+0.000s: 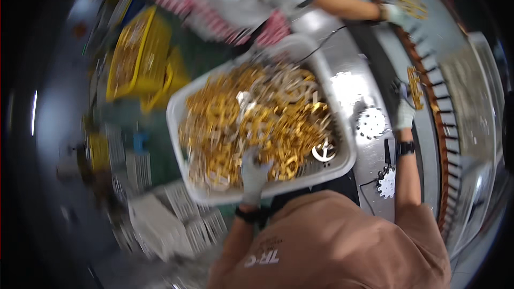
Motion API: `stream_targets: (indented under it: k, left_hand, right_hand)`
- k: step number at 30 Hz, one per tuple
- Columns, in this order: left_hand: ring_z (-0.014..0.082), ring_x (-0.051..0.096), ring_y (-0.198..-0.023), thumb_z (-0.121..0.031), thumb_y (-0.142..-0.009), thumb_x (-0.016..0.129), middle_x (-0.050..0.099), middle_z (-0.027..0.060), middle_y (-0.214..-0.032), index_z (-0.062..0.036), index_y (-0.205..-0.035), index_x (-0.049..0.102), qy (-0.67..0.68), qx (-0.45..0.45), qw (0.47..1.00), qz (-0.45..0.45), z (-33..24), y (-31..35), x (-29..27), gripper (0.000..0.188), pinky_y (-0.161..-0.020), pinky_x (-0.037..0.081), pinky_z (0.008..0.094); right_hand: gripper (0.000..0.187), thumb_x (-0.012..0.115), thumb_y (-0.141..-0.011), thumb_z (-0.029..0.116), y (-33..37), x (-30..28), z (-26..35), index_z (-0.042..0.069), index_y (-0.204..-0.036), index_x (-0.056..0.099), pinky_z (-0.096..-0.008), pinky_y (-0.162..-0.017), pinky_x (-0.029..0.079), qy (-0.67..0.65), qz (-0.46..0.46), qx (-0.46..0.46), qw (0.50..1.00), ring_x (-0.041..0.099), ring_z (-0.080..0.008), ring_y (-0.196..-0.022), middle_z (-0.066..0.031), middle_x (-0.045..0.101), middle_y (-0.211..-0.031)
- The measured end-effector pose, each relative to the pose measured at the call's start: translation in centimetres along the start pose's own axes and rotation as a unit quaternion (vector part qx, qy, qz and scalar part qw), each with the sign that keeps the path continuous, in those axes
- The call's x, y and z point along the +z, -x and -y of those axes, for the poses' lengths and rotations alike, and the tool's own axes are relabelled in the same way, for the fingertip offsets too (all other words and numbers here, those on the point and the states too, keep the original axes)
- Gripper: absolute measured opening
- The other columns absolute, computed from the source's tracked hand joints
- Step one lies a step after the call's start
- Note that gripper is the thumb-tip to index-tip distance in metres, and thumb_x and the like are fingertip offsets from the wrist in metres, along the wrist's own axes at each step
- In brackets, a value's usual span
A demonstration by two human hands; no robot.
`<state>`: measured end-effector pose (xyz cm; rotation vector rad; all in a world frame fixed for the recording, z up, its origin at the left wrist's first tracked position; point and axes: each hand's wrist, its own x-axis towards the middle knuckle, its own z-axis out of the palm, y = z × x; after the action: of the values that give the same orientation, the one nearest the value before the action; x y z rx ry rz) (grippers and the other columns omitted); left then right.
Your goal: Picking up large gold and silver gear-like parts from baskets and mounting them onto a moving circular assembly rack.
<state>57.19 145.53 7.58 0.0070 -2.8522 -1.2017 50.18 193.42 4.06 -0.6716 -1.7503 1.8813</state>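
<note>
Glossy gold pieces [289, 147] fill a white, round-cornered basin [344, 142] around the left hand [255, 175], the right hand [405, 113] adjoining an openwork gold part [417, 90], both grips indiscernible

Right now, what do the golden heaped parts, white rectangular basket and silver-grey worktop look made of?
Golden parts: likely glossy metal, bright glints; blur leaves coated plastic possible. White basket: apparently moulded plastic, satin, thick and round-cornered. Worktop: probably bare metal, smooth, reflecting strong glare.
</note>
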Motion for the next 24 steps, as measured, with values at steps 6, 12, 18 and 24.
stream_targets:
  k: [6,12,18,24]
  left_hand:
    - [0.0225,0.063,-0.07,-0.049,-0.08,0.068,0.064,0.012,-0.094,-0.0003,-0.116,0.057,0.387,-0.353,0.847,0.093,4.9,4.2,-6.3,0.061,-0.058,0.053,0.031]
    - [0.0259,0.064,-0.09,-0.045,-0.084,0.066,0.055,0.0141,-0.116,-0.0018,-0.128,0.046,0.568,-0.334,0.74,0.134,10.0,8.8,-10.2,0.065,-0.069,0.058,0.0371]
    - [0.019,0.061,-0.1,-0.023,-0.092,0.061,0.056,0.0106,-0.126,-0.0007,-0.132,0.045,0.4,-0.127,0.882,0.215,18.1,12.7,-17.2,0.048,-0.077,0.052,0.0295]
    - [0.0125,0.061,-0.09,-0.015,-0.093,0.057,0.066,0.0063,-0.102,-0.0022,-0.115,0.06,0.344,-0.146,0.921,0.115,24.1,13.5,-25.4,0.026,-0.075,0.052,0.0268]
  right_hand:
    - [0.017,0.058,-0.094,0.016,14.3,7.5,-4.1,0.005,-0.107,0.054,-0.0394,-0.09,0.053,-0.157,0.095,0.18,0.966,0.064,-0.0237,-0.1,-0.0133,0.064,-0.106]
    - [0.015,0.06,-0.093,0.018,27.6,13.1,-3.3,0.008,-0.103,0.058,-0.0356,-0.087,0.054,-0.097,0.128,0.238,0.958,0.065,-0.0207,-0.098,-0.01,0.066,-0.103]
    - [0.021,0.063,-0.091,0.026,39.6,20.6,-2.4,0.009,-0.104,0.059,-0.0337,-0.081,0.054,-0.06,0.194,0.289,0.935,0.064,-0.0186,-0.091,-0.0062,0.067,-0.1]
    - [0.033,0.062,-0.091,0.026,44.5,27.3,-7.3,0.006,-0.116,0.059,-0.0352,-0.082,0.053,0.067,0.261,0.12,0.956,0.063,-0.019,-0.098,-0.007,0.065,-0.106]
